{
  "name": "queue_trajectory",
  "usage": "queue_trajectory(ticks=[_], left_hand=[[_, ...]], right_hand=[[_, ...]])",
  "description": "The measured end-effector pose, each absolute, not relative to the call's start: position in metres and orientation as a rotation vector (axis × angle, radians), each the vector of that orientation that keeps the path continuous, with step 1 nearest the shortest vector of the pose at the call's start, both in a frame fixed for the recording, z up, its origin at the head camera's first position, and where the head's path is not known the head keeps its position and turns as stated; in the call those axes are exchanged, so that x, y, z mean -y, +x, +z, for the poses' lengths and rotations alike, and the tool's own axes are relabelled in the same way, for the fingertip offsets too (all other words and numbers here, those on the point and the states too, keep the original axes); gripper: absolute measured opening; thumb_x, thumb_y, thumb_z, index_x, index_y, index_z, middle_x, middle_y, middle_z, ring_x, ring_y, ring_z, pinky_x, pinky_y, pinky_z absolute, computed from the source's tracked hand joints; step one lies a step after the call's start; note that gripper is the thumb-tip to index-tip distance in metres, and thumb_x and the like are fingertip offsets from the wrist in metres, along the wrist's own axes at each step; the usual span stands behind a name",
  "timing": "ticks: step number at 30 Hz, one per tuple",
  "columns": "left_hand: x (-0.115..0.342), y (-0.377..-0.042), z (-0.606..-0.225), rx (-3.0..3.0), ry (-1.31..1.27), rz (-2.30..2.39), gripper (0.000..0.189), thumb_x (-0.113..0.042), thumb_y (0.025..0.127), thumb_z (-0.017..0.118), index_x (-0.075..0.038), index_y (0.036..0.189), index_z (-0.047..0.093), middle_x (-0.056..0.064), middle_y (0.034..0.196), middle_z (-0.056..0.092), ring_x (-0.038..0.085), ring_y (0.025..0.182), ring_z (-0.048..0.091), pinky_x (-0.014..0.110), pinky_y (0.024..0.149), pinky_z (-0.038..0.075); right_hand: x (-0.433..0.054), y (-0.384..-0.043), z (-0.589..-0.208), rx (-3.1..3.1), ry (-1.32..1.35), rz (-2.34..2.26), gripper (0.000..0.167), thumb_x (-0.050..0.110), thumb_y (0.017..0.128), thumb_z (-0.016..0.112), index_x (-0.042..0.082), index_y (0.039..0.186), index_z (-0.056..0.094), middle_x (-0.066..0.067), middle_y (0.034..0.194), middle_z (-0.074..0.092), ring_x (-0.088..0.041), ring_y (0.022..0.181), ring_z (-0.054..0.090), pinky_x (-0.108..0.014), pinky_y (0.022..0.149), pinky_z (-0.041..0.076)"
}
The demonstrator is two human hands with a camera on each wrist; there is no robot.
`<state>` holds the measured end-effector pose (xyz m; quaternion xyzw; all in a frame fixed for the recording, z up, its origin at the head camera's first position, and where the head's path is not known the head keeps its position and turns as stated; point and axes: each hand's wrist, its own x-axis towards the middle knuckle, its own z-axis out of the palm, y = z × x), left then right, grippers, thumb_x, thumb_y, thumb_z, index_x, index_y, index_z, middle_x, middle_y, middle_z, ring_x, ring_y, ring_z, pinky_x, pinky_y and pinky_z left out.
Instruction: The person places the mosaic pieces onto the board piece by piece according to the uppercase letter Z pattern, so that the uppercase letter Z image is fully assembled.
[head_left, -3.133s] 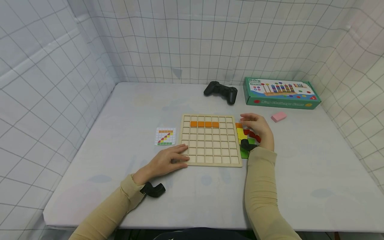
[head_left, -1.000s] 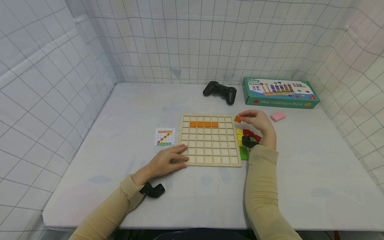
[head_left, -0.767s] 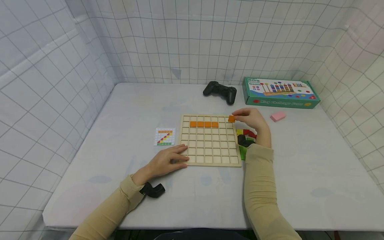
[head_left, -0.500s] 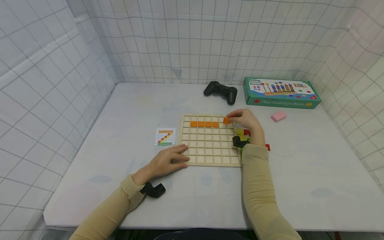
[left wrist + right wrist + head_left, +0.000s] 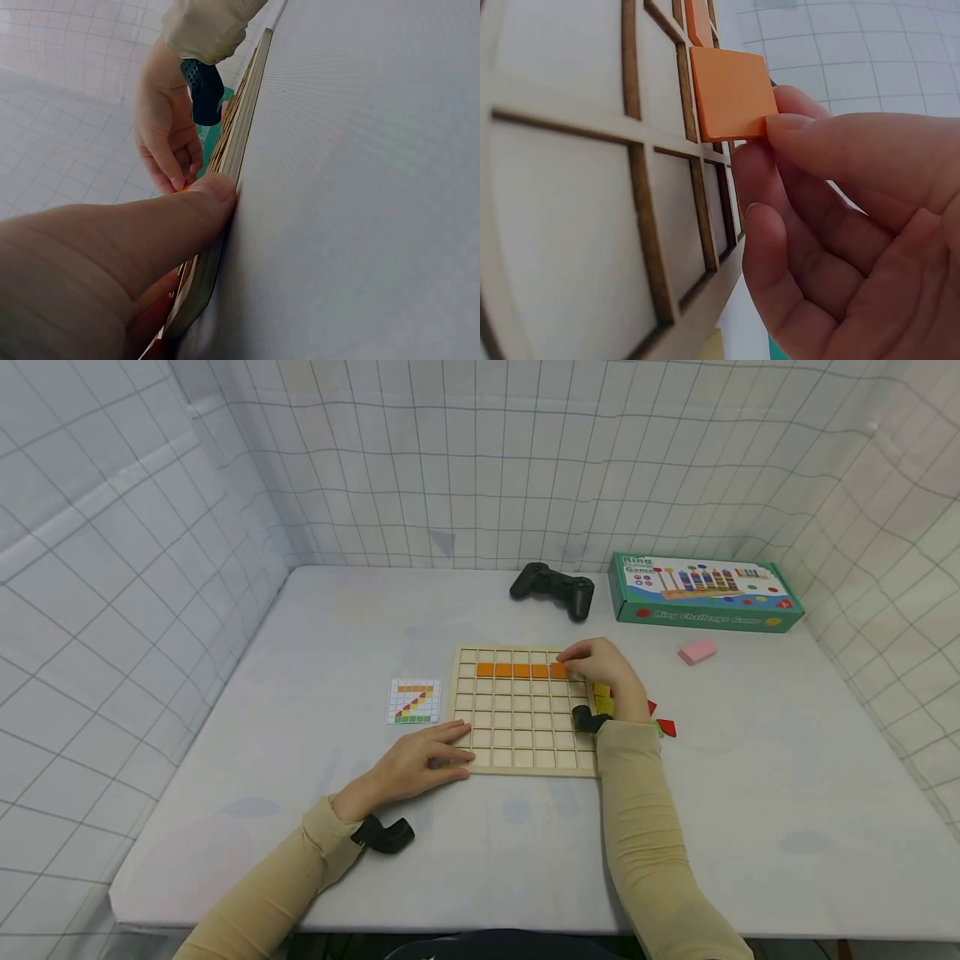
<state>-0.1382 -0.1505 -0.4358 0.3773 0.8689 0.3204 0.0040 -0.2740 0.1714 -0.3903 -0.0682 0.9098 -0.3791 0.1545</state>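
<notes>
- White-covered table (image 5: 360, 627), grid-patterned backdrop (image 5: 450, 460) behind.
- Orange tile (image 5: 733, 90): flat, thin, sq. w/ plain matte face — we see it at R end of orange row (image 5: 512, 670), far part of pale gridded board (image 5: 522, 721); can't tell if fully seated.
- R hand (image 5: 603, 667): thumb + fingertips pinch tile's edge, approx. tile-thickness apart.
- L hand (image 5: 420, 760): fingers relaxed, slightly spread, resting on board's near L corner, thumb touching its edge.

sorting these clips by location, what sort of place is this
Probably an indoor recording booth, though I can't be sure: grid-patterned sheets rise behind and on both sides of a white table, and black devices sit at both wrists.
</notes>
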Motion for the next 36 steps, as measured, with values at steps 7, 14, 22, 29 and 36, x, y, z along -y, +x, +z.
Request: queue_trajectory(ticks=[7,14,22,29,36], left_hand=[[0.151,-0.138,-0.436,-2.721,1.180,1.002,0.030,-0.030,0.086,0.069,-0.012,0.110,0.072,0.012,0.139,0.047,0.023,0.134,0.036,0.037,0.111,0.029],[0.151,-0.139,-0.437,-2.730,1.193,0.997,0.029,-0.029,0.086,0.069,-0.012,0.110,0.072,0.012,0.138,0.048,0.024,0.133,0.037,0.039,0.110,0.031],[0.151,-0.139,-0.438,-2.728,1.190,0.993,0.030,-0.030,0.086,0.069,-0.012,0.110,0.072,0.012,0.139,0.047,0.023,0.133,0.037,0.039,0.110,0.031],[0.150,-0.139,-0.438,-2.726,1.186,0.989,0.030,-0.030,0.086,0.069,-0.013,0.111,0.072,0.012,0.139,0.047,0.022,0.133,0.037,0.037,0.111,0.030],[0.150,-0.138,-0.438,-2.734,1.200,0.999,0.029,-0.028,0.086,0.070,-0.012,0.110,0.072,0.013,0.138,0.048,0.025,0.133,0.038,0.040,0.110,0.032]], right_hand=[[-0.173,-0.272,-0.387,-2.593,-0.149,-1.068,0.028,0.020,0.093,0.059,0.007,0.116,0.066,-0.015,0.124,0.058,-0.030,0.111,0.048,-0.051,0.097,0.041],[-0.180,-0.268,-0.377,-2.585,-0.139,-1.074,0.034,0.027,0.093,0.058,0.010,0.123,0.063,-0.013,0.127,0.056,-0.031,0.116,0.047,-0.054,0.097,0.041],[-0.195,-0.256,-0.352,-2.691,-0.269,-1.208,0.039,0.032,0.094,0.058,0.010,0.126,0.060,-0.013,0.127,0.057,-0.030,0.121,0.048,-0.051,0.101,0.039],[-0.216,-0.252,-0.341,-2.715,-0.310,-1.243,0.042,0.036,0.092,0.060,0.011,0.126,0.059,-0.011,0.125,0.058,-0.027,0.118,0.050,-0.049,0.099,0.042],[-0.235,-0.251,-0.342,-2.644,-0.301,-1.332,0.043,0.033,0.091,0.063,0.007,0.126,0.058,-0.012,0.124,0.058,-0.025,0.114,0.051,-0.048,0.100,0.041]])
